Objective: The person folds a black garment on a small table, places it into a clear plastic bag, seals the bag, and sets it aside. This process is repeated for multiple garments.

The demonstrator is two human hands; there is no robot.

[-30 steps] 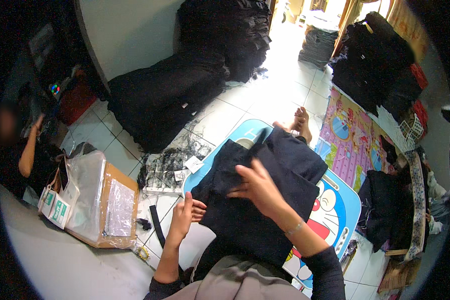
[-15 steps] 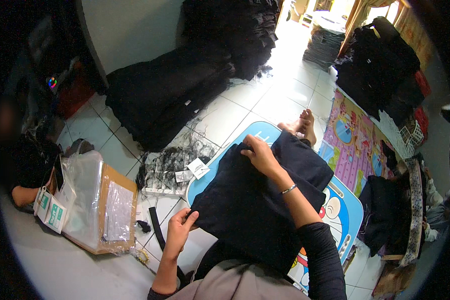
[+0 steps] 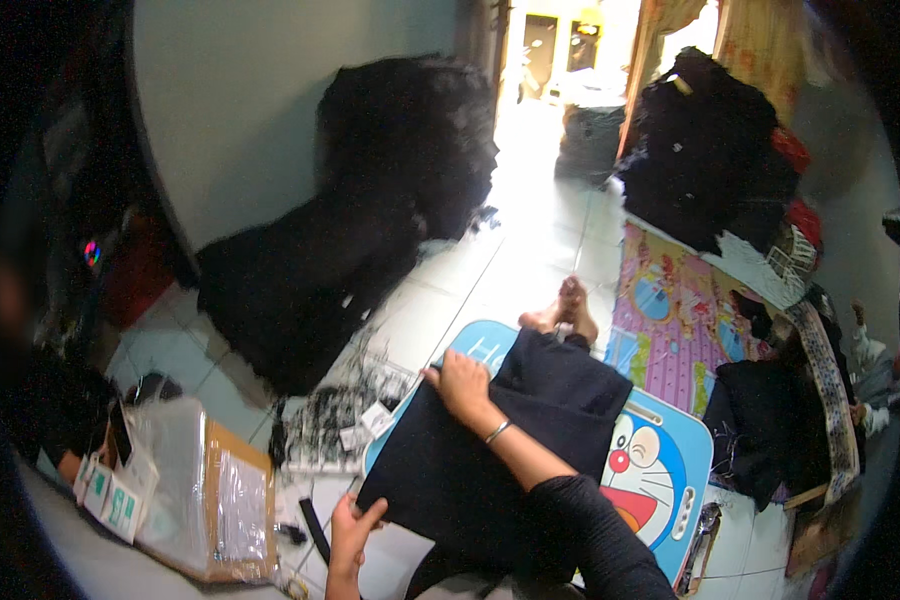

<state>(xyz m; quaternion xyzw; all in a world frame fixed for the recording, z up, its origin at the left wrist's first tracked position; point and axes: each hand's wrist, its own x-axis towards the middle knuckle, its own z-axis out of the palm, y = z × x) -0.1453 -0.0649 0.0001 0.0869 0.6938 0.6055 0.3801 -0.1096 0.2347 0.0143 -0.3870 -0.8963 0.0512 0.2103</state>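
Note:
A black cloth garment [image 3: 450, 470] lies spread over a small blue low table [image 3: 690, 450] with a cartoon face on it. My left hand [image 3: 350, 530] is at the garment's near left corner, its thumb on the cloth and its fingers closed at the edge. Farther off, my right hand [image 3: 460, 388] grips the far left edge, the fingertips partly hidden. My right forearm crosses over the cloth. Beyond the table my bare feet [image 3: 565, 312] show, one against the other.
White paper tags [image 3: 370, 425] lie left of the table among loose black threads. A cardboard piece with plastic sleeves [image 3: 210, 500] stands near a co-worker's hand [image 3: 70, 465]. Black cloth heaps [image 3: 300, 270] rise at the back; a colourful mat [image 3: 660, 320] covers floor at right.
The view has tilted up and shifted, so the scene sits lower in it. Both hands stay on the garment's left side, and its left edge now looks straighter and flatter.

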